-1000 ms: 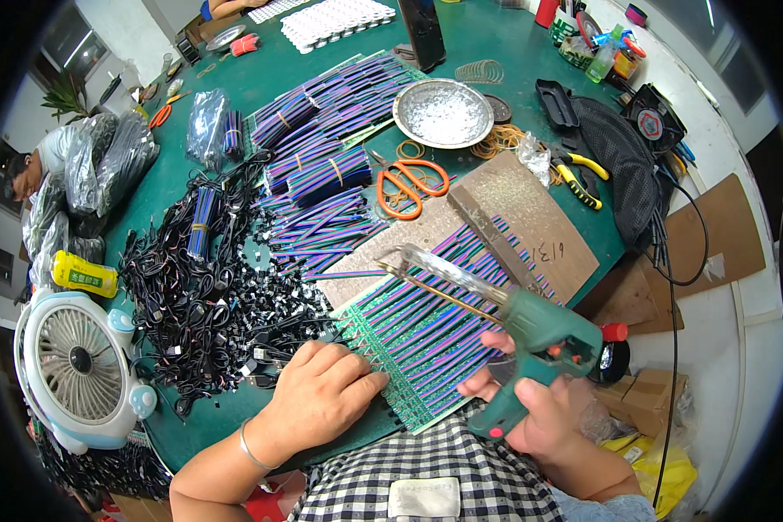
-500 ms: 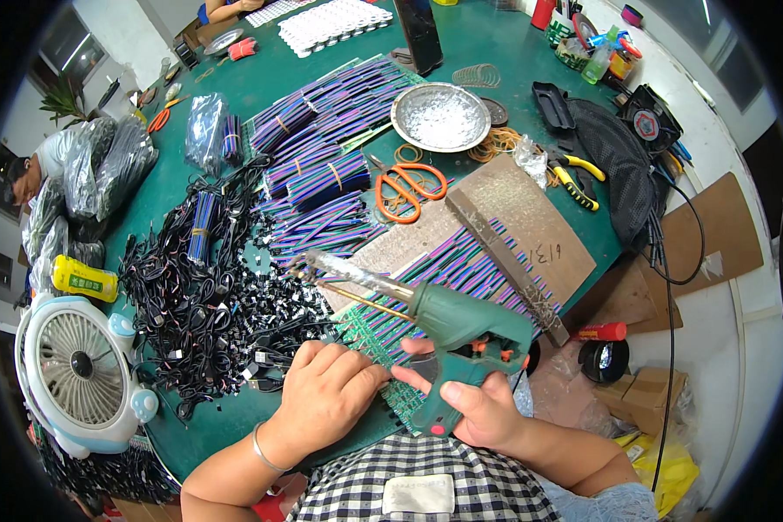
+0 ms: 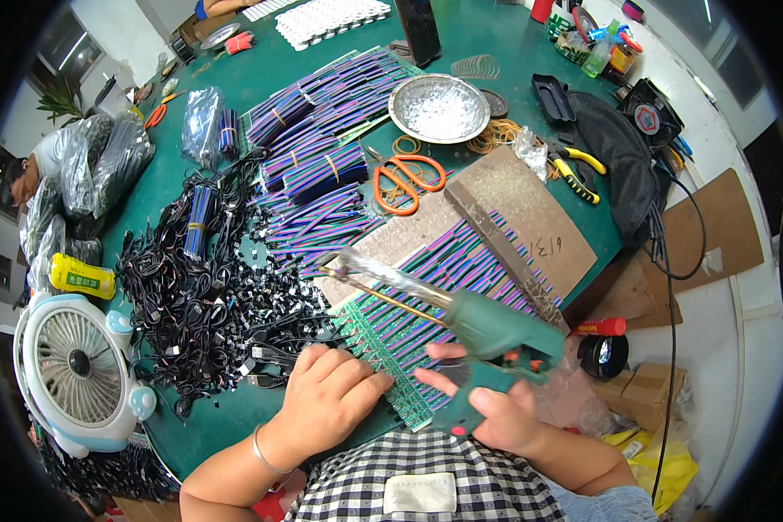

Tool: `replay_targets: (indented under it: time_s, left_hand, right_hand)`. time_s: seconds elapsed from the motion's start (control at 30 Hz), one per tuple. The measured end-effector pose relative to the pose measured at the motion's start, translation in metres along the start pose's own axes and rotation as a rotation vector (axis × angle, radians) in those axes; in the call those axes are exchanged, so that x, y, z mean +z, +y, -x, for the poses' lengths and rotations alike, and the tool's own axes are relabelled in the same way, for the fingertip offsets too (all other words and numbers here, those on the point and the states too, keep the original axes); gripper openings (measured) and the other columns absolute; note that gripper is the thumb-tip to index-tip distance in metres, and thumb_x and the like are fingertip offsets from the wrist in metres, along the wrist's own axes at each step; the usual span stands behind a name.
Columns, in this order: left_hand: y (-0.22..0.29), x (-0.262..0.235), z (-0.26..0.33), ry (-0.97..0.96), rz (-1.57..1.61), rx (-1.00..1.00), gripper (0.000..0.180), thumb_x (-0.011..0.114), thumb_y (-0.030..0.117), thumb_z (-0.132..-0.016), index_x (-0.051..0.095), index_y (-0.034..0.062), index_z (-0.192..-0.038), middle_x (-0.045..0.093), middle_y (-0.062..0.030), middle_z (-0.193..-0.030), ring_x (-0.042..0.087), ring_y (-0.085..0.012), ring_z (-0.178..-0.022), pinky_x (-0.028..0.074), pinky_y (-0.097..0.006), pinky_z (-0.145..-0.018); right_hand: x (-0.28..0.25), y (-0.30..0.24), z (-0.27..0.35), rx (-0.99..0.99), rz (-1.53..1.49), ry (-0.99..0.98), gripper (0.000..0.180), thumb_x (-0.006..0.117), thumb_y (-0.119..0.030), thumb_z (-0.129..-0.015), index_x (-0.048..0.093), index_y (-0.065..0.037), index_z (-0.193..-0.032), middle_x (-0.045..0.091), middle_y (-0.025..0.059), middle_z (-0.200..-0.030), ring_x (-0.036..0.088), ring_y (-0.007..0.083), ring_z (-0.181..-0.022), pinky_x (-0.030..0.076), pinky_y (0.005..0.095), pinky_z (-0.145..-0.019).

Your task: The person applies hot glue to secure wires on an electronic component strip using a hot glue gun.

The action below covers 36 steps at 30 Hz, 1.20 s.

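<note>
My right hand grips a green soldering gun by its handle, with the index and middle fingers stretched forward. The gun's silver barrel and thin brass-coloured tube point up and left, above a green circuit board panel. Rows of blue, purple and black wires run off the panel under a metal bar on a brown board. At the panel's left edge my left hand is closed, fingers pressed together and thumb tip by the edge; whatever they hold is hidden. Black cables with plugs lie piled to its left.
Orange-handled scissors, a round metal bowl and yellow-black pliers lie beyond the board. Wire bundles cover the middle of the table. A white fan stands at left; a person is beyond it.
My right hand has moved the soldering gun to the right, uncovering more of the panel. My left hand stays almost in place.
</note>
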State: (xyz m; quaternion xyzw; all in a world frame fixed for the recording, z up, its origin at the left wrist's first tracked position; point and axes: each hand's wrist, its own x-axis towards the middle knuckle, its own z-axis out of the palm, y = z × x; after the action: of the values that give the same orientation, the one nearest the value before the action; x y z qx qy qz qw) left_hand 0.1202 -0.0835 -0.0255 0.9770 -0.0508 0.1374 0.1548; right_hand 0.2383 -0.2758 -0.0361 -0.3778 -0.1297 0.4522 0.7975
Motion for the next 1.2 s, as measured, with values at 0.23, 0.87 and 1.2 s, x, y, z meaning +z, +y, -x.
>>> replay_targets:
  time_s: [0.23,0.87,1.2]
  left_hand:
    - [0.006,-0.001,0.003,-0.012,-0.016,0.043,0.023,0.061,0.016,-0.072,0.065,0.0104,-0.095,0.057,-0.0007,-0.086,0.053,-0.0176,-0.080,0.042,-0.033,-0.076]
    - [0.016,0.007,0.003,0.053,-0.061,0.014,0.028,0.068,0.009,-0.063,0.065,0.0082,-0.091,0.051,-0.0002,-0.077,0.050,-0.0183,-0.073,0.040,-0.035,-0.067]
    - [0.017,0.005,0.005,0.004,-0.075,0.003,0.025,0.064,0.012,-0.068,0.063,0.0074,-0.093,0.051,-0.0011,-0.079,0.050,-0.0186,-0.076,0.041,-0.034,-0.070]
  right_hand:
    - [-0.044,-0.022,0.059,0.087,0.318,0.015,0.052,0.054,-0.015,-0.085,0.037,0.004,-0.130,0.059,0.0166,-0.103,0.060,0.0261,-0.098,0.047,0.0420,-0.090]
    - [-0.070,-0.022,0.102,0.102,0.835,-0.030,0.046,0.070,-0.009,-0.075,0.051,0.008,-0.113,0.065,0.0178,-0.109,0.066,0.0226,-0.097,0.050,0.0319,-0.085]
    - [-0.062,-0.032,0.089,-0.058,1.148,-0.197,0.044,0.070,-0.010,-0.077,0.051,0.008,-0.113,0.066,0.0186,-0.103,0.066,0.0239,-0.093,0.052,0.0333,-0.080]
